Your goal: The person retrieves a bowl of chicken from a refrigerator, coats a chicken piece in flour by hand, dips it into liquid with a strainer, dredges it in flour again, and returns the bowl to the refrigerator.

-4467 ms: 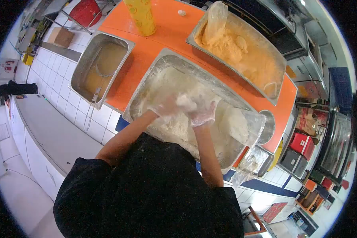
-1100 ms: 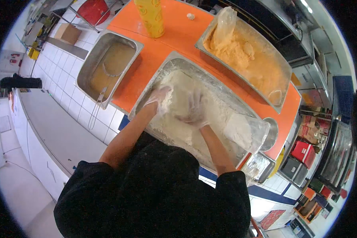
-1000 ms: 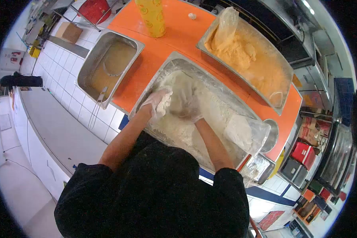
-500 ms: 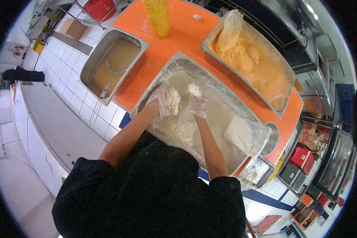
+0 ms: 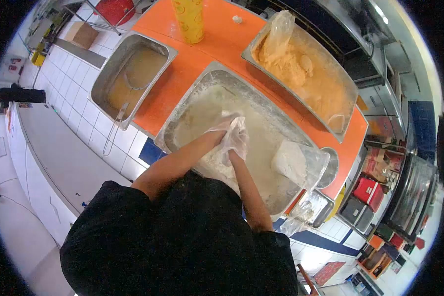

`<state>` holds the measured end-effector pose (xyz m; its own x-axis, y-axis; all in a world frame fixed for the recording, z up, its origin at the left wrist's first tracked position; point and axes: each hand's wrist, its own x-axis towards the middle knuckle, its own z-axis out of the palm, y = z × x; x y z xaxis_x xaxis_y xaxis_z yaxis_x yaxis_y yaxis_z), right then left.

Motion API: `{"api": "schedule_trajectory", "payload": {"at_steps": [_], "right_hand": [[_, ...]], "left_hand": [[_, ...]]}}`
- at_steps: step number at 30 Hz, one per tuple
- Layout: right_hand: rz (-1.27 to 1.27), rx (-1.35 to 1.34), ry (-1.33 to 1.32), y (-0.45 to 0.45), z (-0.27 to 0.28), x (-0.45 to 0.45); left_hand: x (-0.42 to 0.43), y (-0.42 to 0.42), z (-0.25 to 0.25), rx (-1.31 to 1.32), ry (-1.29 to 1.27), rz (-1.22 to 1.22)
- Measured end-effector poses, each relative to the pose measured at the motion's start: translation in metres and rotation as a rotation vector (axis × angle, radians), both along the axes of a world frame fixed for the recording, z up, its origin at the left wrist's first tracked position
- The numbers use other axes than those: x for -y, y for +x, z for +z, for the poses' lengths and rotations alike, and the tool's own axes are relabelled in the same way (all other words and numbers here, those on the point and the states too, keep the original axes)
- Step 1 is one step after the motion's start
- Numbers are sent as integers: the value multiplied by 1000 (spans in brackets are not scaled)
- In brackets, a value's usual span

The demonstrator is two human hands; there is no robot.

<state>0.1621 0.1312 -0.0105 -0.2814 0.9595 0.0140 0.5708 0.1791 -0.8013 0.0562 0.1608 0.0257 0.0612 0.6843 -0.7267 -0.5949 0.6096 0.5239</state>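
My left hand (image 5: 222,130) and my right hand (image 5: 236,141), both in clear plastic gloves, are pressed together over a deep metal pan (image 5: 301,129) of white flour (image 5: 259,143). Between them they grip a flour-coated piece of food (image 5: 238,123), mostly covered by the fingers and gloves; its exact kind cannot be made out. Just below the hands lies a heap of loose flour (image 5: 216,162). At the pan's right end rests a clear plastic bag (image 5: 290,163) with flour in it.
An orange table (image 5: 209,54) carries the pans. Upper right stands a tray of orange breading (image 5: 301,71); on the left, a pan of murky liquid (image 5: 96,89) holds a wire strainer (image 5: 118,116). A yellow cylinder (image 5: 189,22) stands at the back. A metal bowl (image 5: 332,167) sits right.
My left hand has moved right with the flour-coated piece, and my right hand has come slightly toward me. The hands, apart before, now meet around the piece. The view has shifted slightly.
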Motion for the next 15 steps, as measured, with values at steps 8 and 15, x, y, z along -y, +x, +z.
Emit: {"api": "schedule_trajectory", "payload": {"at_steps": [8,15], "right_hand": [[-399,-465,-599,-8,-20,-1],[-348,-228,-576,-17,-30,-6]], "left_hand": [[8,17,-38,-470,31,-211],[29,-9,-3,-759,392,-570]]}}
